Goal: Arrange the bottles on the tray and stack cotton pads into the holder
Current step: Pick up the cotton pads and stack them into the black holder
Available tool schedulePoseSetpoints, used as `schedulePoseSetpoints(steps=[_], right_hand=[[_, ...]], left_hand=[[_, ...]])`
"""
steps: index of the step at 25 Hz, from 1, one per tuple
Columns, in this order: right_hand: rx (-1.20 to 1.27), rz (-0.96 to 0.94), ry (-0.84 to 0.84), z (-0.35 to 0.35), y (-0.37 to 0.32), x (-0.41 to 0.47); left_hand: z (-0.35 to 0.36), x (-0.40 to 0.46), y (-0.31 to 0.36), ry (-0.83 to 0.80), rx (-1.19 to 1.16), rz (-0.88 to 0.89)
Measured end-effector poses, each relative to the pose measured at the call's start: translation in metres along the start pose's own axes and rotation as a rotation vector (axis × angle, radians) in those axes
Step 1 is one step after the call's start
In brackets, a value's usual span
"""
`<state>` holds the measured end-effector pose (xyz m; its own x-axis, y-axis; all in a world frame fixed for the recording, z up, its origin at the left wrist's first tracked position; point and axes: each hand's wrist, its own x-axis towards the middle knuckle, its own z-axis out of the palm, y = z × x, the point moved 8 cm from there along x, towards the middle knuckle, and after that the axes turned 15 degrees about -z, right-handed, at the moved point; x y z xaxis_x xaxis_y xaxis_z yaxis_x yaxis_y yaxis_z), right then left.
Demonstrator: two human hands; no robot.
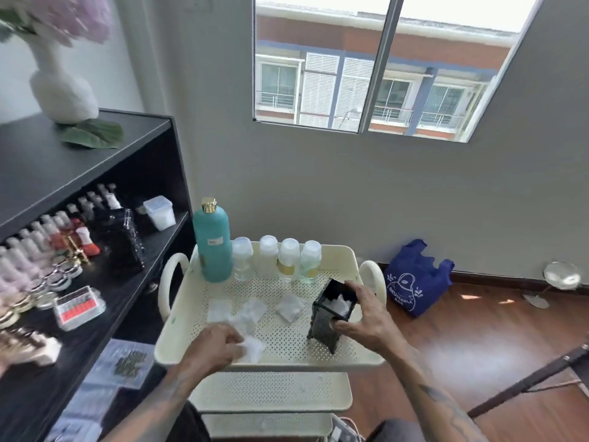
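A cream perforated tray tops a small cart. Along its far edge stand a tall teal bottle with a gold cap and several small clear bottles in a row. A black square holder stands tilted on the tray's right side with white cotton pads inside; my right hand grips it. Loose cotton pads lie on the tray's left and middle. My left hand pinches a cotton pad at the tray's near edge.
A black shelf unit stands to the left, crowded with small bottles, jars and a clear box. A white vase sits on top. A blue bag lies on the wooden floor at right, beside the wall.
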<state>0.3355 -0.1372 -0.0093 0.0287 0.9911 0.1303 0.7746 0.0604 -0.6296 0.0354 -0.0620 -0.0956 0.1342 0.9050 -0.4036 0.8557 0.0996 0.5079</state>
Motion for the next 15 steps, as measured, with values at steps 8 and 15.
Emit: schedulePoseSetpoints(steps=[8,15], right_hand=[[-0.295,-0.315,0.334,-0.011,-0.093,-0.019],[-0.336,-0.098,-0.213,0.120,-0.094,0.051]], left_hand=[[-0.011,-0.001,-0.003,0.222,-0.175,0.128],[-0.008,-0.003,-0.001,0.211,-0.169,0.205]])
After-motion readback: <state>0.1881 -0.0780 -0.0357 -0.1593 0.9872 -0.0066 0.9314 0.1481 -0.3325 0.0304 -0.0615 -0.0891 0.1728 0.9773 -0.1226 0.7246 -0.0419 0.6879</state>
